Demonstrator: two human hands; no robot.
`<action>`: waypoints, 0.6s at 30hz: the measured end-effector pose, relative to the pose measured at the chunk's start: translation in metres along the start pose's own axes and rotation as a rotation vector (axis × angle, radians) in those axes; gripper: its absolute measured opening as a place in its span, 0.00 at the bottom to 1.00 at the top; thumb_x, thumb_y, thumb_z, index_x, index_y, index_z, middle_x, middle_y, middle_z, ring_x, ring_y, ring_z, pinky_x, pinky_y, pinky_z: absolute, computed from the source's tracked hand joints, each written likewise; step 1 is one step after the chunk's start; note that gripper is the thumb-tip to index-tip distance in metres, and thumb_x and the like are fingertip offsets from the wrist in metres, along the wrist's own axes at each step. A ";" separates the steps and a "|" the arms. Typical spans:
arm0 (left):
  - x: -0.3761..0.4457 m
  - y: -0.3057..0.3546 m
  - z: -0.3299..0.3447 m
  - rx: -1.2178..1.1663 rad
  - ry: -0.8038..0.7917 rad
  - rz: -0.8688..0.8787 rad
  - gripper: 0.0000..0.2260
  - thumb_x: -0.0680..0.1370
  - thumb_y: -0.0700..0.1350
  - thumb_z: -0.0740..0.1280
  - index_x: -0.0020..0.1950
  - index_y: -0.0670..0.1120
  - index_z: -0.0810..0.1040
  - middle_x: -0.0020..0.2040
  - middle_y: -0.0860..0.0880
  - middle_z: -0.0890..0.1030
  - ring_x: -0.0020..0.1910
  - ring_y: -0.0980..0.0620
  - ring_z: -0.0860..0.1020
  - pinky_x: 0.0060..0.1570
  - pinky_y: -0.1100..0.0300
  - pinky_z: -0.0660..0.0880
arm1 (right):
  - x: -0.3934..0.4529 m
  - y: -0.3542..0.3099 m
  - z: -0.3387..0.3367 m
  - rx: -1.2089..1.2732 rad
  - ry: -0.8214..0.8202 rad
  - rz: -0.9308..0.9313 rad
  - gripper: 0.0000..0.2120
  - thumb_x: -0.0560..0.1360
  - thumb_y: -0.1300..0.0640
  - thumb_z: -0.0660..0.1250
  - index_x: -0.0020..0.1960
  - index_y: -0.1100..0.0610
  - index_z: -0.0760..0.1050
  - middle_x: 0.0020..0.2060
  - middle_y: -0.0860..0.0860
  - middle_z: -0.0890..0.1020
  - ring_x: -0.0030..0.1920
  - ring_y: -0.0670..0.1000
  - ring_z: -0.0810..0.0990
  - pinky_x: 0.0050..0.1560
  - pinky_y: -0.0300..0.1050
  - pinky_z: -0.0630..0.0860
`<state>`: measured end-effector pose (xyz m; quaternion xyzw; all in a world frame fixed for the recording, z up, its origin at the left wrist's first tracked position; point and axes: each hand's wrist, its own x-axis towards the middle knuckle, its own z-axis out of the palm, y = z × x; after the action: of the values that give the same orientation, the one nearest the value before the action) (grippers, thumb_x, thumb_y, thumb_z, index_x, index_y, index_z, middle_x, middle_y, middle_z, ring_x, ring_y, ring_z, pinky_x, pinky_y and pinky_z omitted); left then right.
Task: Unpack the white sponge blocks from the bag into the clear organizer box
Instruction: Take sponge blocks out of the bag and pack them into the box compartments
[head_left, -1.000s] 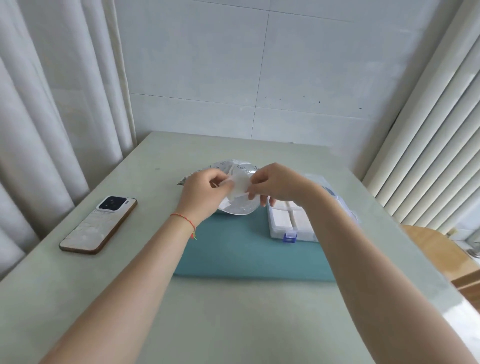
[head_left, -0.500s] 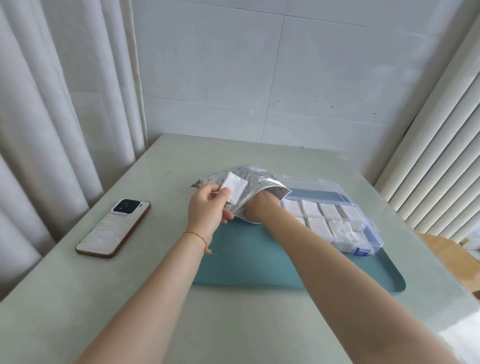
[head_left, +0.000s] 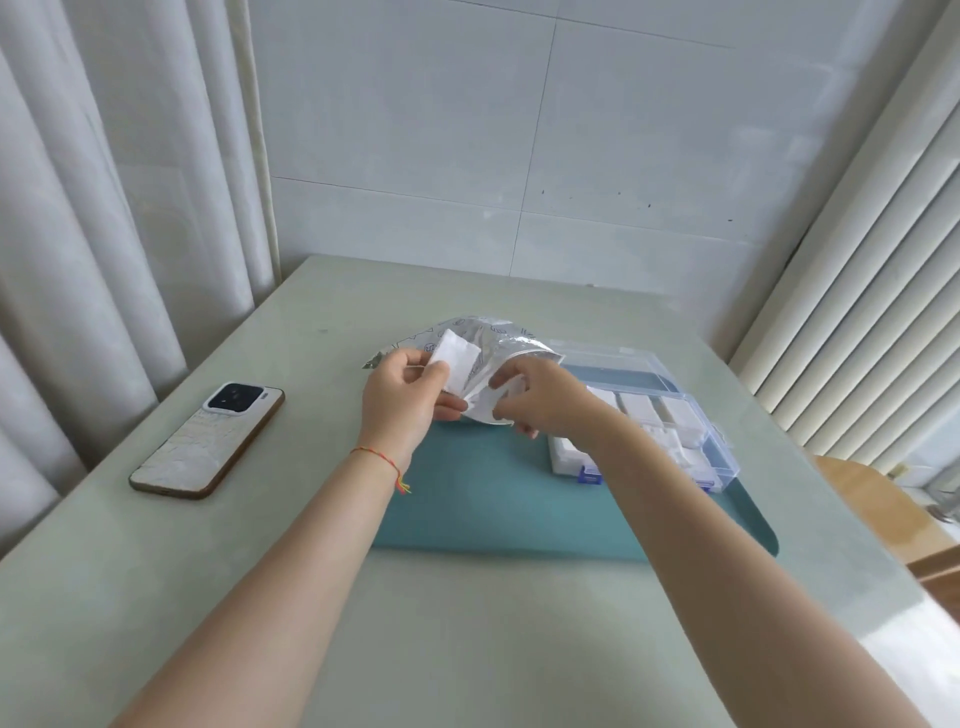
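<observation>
My left fingers pinch a white sponge block together with the near edge of the silvery bag, thumb on top of the block, the rest curled beneath. My right fingers are curled at the bag's mouth and I think they grip something white there, though whether that is a second block or only the bag's lining I cannot tell. Both hands, the left hand and the right hand, hang just above the far edge of the mat, close together, the bag between them.

From the largest thing down: the pale green desk carries everything. On it lies a teal mat, partly under my forearms. The clear organizer box sits on the mat's right side with its lid thrown back toward the wall; several of its compartments hold white sponge blocks, and blue latches show on its near edge. My right wrist crosses in front of its left end. The bag stands crumpled and open, just left of the box. A phone lies camera-side up on the desk, well apart to the left. A red string bracelet circles my left wrist.
</observation>
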<state>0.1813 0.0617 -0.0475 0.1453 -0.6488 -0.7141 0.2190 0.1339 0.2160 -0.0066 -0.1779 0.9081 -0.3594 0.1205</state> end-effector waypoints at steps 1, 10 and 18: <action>-0.003 0.003 0.002 0.002 -0.013 0.008 0.04 0.78 0.38 0.64 0.53 0.40 0.74 0.37 0.45 0.82 0.31 0.46 0.83 0.31 0.59 0.78 | -0.008 0.002 -0.007 0.127 -0.034 -0.004 0.13 0.73 0.66 0.65 0.57 0.58 0.75 0.40 0.59 0.82 0.29 0.49 0.75 0.33 0.37 0.74; -0.020 0.013 0.016 0.219 -0.192 0.058 0.07 0.77 0.38 0.64 0.47 0.44 0.83 0.41 0.47 0.85 0.38 0.48 0.85 0.27 0.62 0.74 | -0.029 0.012 -0.032 0.710 -0.176 -0.098 0.04 0.81 0.64 0.61 0.54 0.60 0.72 0.48 0.58 0.84 0.33 0.50 0.77 0.36 0.40 0.73; -0.028 0.021 0.019 -0.142 -0.461 -0.156 0.13 0.81 0.32 0.58 0.53 0.40 0.82 0.46 0.41 0.85 0.44 0.43 0.85 0.42 0.57 0.82 | -0.024 0.007 -0.026 0.340 0.159 -0.147 0.08 0.77 0.54 0.70 0.44 0.57 0.75 0.34 0.48 0.78 0.28 0.39 0.73 0.33 0.32 0.68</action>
<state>0.1984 0.0908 -0.0265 0.0123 -0.6166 -0.7870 0.0193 0.1450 0.2469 0.0093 -0.1917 0.8255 -0.5284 0.0504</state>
